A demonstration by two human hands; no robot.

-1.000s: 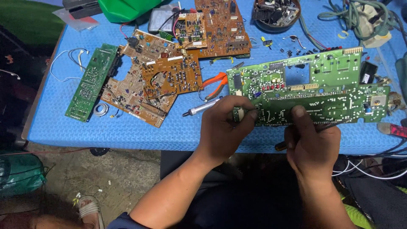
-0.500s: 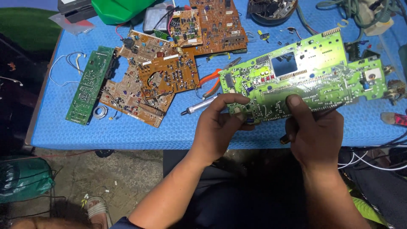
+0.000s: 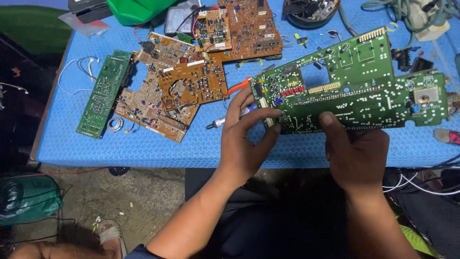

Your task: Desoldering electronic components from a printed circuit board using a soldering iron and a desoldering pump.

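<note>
Both hands clasp the green board (image 3: 354, 91), which tilts above the blue surface (image 3: 191, 148): the left hand (image 3: 244, 144) pinches its lower left edge between thumb and fingers, and the right hand (image 3: 357, 156) grips its lower edge with the thumb on top. A pen (image 3: 225, 120) lies just under the left fingers. Brown boards (image 3: 177, 91) and a narrow green board (image 3: 103, 93) lie to the left, well apart

Both bare forearms reaching up from the lower edge, left hand (image 3: 247, 144) with thumb and curled fingers pinched closed, right hand (image 3: 357, 153) with thumb stretched upward and the other fingers folded out of sight beneath.
</note>
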